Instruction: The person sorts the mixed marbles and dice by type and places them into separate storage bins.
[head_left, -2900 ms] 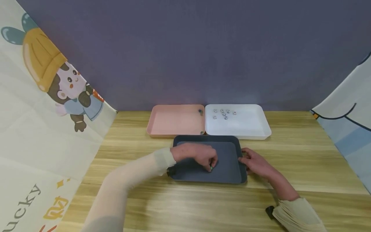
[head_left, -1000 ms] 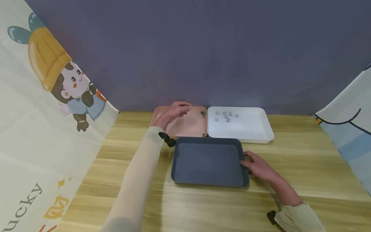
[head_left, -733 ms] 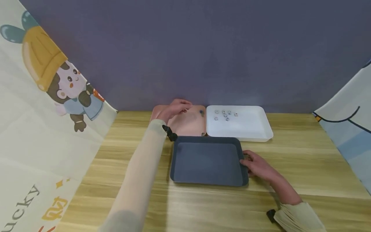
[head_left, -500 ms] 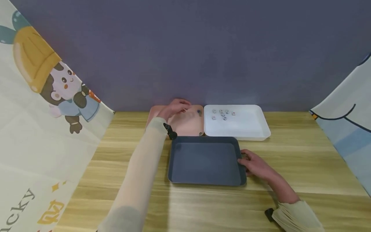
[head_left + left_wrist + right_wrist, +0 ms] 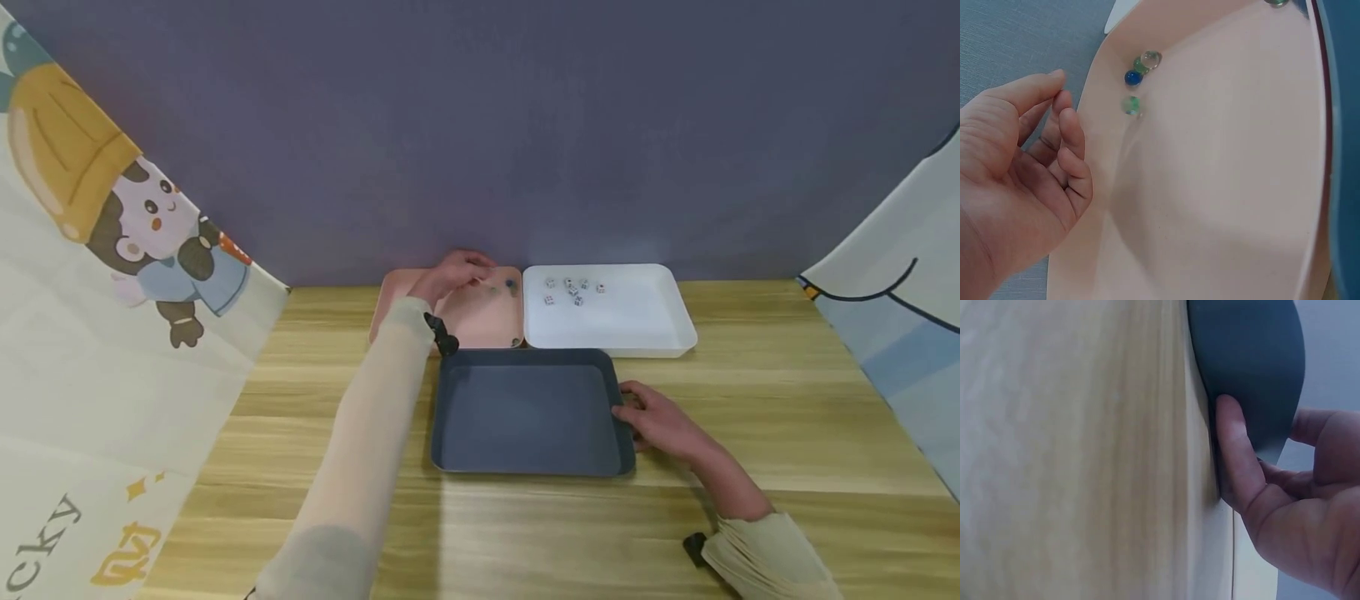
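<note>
My left hand (image 5: 457, 271) hovers over the far left of the pink tray (image 5: 480, 321), fingers loosely bent with nothing between them. A blurred green-and-white marble (image 5: 1131, 105) is in that tray just beyond the fingertips. Beside it in the left wrist view cluster a blue marble (image 5: 1133, 77), a green marble (image 5: 1140, 65) and a clear marble (image 5: 1150, 59). One more marble (image 5: 515, 342) sits in the near right corner. My right hand (image 5: 660, 421) grips the right rim of the dark grey tray (image 5: 532, 417), whose visible floor is bare.
A white tray (image 5: 637, 321) holding several white dice (image 5: 573, 290) stands right of the pink one, side by side. Both trays lie behind the dark tray on the wooden table (image 5: 525, 542). A dark blue-grey wall (image 5: 480, 133) rises at the back.
My left hand has gone from pinching a marble in the dark tray to above the pink tray and let the marble go there. My right hand stays on the dark tray's rim.
</note>
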Demonstrator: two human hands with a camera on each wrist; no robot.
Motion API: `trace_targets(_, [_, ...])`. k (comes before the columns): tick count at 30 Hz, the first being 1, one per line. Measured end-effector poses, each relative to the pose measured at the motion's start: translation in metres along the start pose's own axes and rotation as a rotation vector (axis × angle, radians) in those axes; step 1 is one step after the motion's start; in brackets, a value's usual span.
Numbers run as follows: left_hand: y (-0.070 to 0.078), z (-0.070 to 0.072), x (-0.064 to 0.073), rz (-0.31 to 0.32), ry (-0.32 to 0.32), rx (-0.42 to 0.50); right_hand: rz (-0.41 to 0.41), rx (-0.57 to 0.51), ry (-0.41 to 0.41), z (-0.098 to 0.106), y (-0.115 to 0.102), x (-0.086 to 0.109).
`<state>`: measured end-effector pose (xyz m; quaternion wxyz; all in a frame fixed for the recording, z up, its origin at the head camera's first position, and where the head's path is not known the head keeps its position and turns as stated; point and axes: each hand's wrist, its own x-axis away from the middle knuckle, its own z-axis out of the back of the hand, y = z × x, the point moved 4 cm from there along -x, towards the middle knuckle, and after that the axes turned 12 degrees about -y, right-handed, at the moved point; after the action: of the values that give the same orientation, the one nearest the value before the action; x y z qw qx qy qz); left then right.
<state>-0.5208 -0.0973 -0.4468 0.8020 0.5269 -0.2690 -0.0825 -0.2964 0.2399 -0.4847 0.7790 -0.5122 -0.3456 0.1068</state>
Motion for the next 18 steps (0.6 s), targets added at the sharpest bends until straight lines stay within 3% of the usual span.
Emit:
trace_targets(10, [-0.006,0.011,0.010,0.012,-0.008,-0.011,-0.001,-0.006,0.001,-0.002,-0.001,0.000])
trace_targets(14, [-0.003,0.013,0.022,0.020,-0.045,-0.064,0.012,-0.009,0.000,-0.002,-0.002,0.001])
trace_targets(18, [0.003,0.010,0.035,0.012,-0.111,-0.121,-0.006,0.053,0.024,-0.002,-0.004,0.002])
